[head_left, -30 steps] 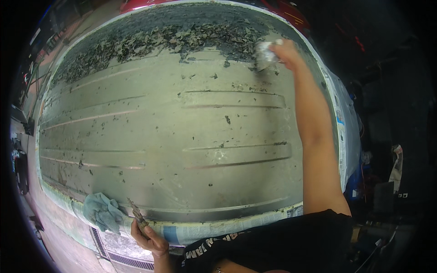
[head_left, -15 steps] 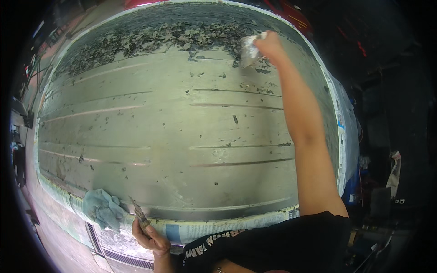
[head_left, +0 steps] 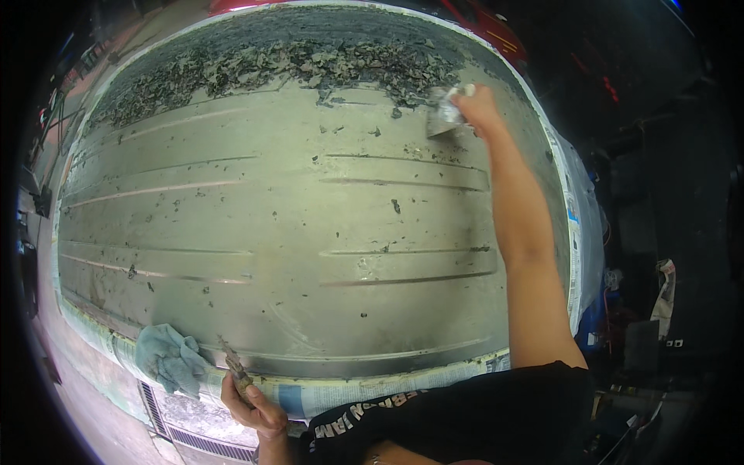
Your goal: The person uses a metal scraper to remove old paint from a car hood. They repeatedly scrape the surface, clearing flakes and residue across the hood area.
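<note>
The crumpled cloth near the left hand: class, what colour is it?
The cloth is a muted blue-green; the head view shows it best.

Top: blk tee (head_left: 480, 411), short R slv (head_left: 556, 378) | whitish ltrs (head_left: 377, 404) | L hand (head_left: 254, 409) + R hand (head_left: 482, 110): bare

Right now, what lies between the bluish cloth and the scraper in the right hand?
In the head view, between the bluish cloth and the scraper lies the greenish panel, with long pressed lines and scattered dark flakes.

Red bodywork (head_left: 500, 37) shows at the far edge; a slotted floor grate (head_left: 211, 446) — lower left.
</note>
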The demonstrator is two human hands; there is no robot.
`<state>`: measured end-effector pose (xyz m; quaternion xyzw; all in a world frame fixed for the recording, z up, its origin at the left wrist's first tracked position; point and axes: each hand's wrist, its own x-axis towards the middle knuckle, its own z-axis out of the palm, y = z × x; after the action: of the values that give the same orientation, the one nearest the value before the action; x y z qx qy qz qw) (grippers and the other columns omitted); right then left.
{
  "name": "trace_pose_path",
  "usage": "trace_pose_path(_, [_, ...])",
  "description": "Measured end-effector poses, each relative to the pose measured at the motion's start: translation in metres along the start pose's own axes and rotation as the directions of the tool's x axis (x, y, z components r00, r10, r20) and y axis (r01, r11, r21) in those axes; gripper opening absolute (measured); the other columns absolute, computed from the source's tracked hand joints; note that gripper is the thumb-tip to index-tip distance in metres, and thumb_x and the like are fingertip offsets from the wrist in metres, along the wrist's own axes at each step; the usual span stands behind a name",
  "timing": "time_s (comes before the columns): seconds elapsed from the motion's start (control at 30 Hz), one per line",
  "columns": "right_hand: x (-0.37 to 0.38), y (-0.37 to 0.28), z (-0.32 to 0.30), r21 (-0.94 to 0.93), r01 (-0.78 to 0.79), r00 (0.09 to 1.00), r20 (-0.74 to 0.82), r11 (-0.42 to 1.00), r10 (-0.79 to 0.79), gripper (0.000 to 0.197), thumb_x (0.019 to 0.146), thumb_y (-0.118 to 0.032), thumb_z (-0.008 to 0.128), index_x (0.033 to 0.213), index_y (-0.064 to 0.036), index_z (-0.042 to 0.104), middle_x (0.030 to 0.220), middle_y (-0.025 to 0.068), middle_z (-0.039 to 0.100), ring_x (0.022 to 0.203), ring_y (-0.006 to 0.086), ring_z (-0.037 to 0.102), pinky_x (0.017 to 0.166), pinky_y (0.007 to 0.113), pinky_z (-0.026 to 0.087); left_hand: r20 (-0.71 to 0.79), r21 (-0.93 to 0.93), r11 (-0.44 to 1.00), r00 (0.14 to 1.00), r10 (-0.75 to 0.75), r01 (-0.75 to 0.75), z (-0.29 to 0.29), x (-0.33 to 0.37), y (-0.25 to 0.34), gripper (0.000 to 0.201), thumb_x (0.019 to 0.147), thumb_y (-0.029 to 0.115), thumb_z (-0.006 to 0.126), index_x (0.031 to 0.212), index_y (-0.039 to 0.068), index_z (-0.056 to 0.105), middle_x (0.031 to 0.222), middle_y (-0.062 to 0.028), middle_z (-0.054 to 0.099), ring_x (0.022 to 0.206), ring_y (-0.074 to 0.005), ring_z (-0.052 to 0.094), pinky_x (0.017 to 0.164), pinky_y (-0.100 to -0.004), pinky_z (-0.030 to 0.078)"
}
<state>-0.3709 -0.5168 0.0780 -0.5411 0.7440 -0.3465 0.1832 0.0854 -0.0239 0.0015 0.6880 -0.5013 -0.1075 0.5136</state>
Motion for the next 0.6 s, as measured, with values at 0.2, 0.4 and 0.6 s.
trace_pose_path(0.2, [-0.002, 0.003, -0.027, 0.028, -0.041, 0.998, 0.052, 0.999, 0.04, 0.042, 0.083, -0.013, 0.073, 0.117, 0.0104, 0.064, 0.099, 0.0189, 0.072, 0.083, 0.0273, 0.07, 0.07, 0.041, 0.054, -0.03, -0.027, 0.999, 0.999, 0.016, -0.017, 0.0, 0.001, -0.001, 0.046, 0.106, 0.025, 0.045, 0.135, -0.01, 0.045, 0.118, -0.0185, 0.055, 0.098, -0.0218, 0.053, 0.087, -0.032, 0.043])
trace_pose_path(0.4, [-0.015, 0.009, 0.001, 0.062, 0.037, 0.991, -0.129, 0.997, -0.029, 0.042, 0.076, -0.01, 0.072, 0.114, 0.0079, 0.065, 0.097, 0.0208, 0.073, 0.074, 0.0273, 0.071, 0.062, 0.038, 0.054, 0.003, -0.04, 0.999, 1.0, -0.029, 0.029, 0.002, -0.001, 0.0, 0.046, 0.106, 0.026, 0.046, 0.133, -0.011, 0.045, 0.116, -0.0204, 0.057, 0.099, -0.0227, 0.055, 0.086, -0.0326, 0.044])
trace_pose_path(0.6, [-0.011, -0.092, 0.054, 0.064, -0.055, 0.997, 0.061, 0.996, 0.051, 0.026, 0.077, -0.008, 0.071, 0.097, 0.0081, 0.07, 0.089, 0.0189, 0.072, 0.073, 0.0272, 0.07, 0.063, 0.04, 0.056, -0.019, -0.035, 0.999, 1.0, 0.008, -0.008, 0.001, 0.002, 0.002, 0.047, 0.106, 0.027, 0.046, 0.133, -0.011, 0.044, 0.112, -0.0194, 0.058, 0.096, -0.0219, 0.055, 0.084, -0.0324, 0.044])
